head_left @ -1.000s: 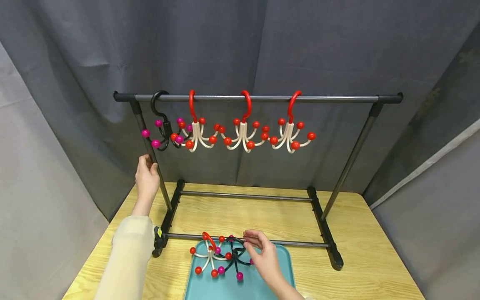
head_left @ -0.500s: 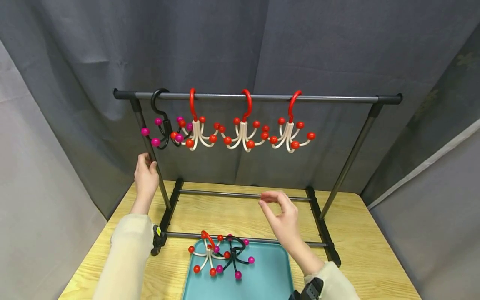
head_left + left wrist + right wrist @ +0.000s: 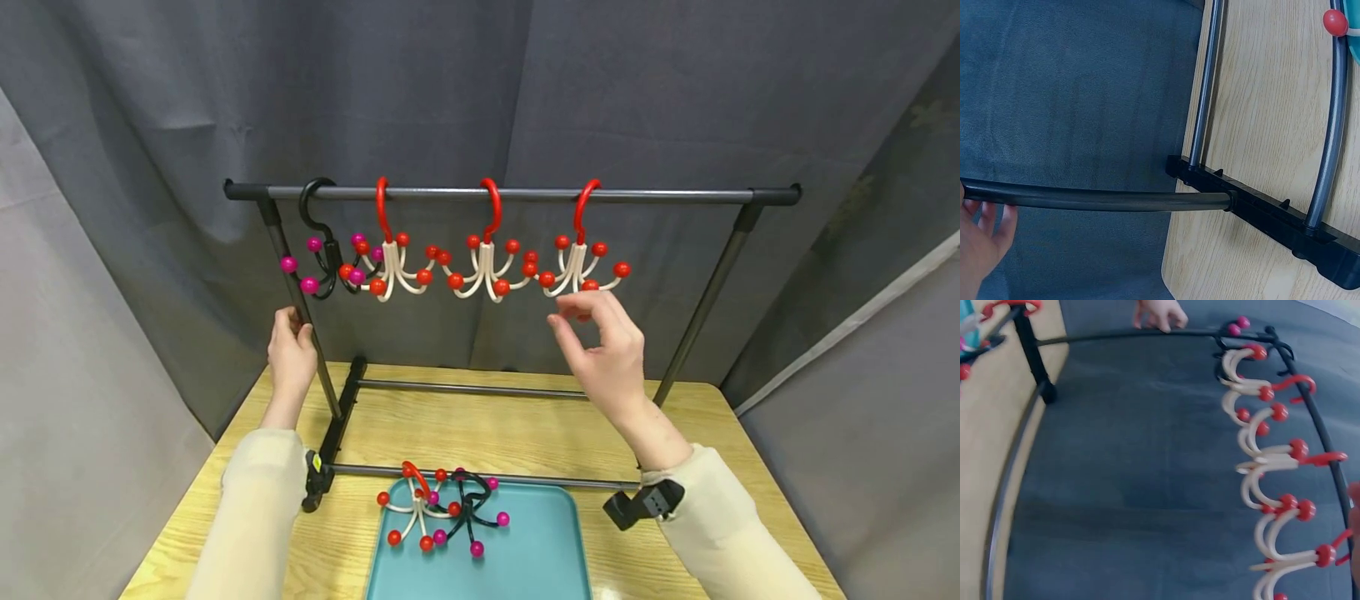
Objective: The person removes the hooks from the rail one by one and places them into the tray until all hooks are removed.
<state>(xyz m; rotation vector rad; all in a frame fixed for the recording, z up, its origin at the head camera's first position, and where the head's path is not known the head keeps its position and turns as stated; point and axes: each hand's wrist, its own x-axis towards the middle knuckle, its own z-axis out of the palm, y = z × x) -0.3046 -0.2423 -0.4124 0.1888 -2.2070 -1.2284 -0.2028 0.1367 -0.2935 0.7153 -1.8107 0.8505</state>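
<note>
In the head view my left hand [image 3: 292,357] holds the left post [image 3: 321,358] of a dark metal rack, its fingers round the tube. My right hand [image 3: 606,350] is raised at the right, thumb and fingers loosely curved with nothing held. Its fingertips overlap the lowest balls of the rightmost white hanger [image 3: 576,265], which has a red hook and red ball tips. Two like hangers, a middle one [image 3: 486,262] and a left one [image 3: 390,262], hang on the top bar [image 3: 450,194]. Left of them hangs a black hanger [image 3: 330,250] with magenta balls.
A teal tray [image 3: 525,567] on the wooden table [image 3: 750,500] holds a white hanger [image 3: 418,508] with a red hook and a black hanger [image 3: 468,508], tangled together. The rack's lower rail [image 3: 487,478] passes behind the tray. Grey curtains [image 3: 480,83] surround the table.
My right hand has left the black hanger on the tray, moving up and right to below the rightmost hanging hanger. My left hand stays on the post.
</note>
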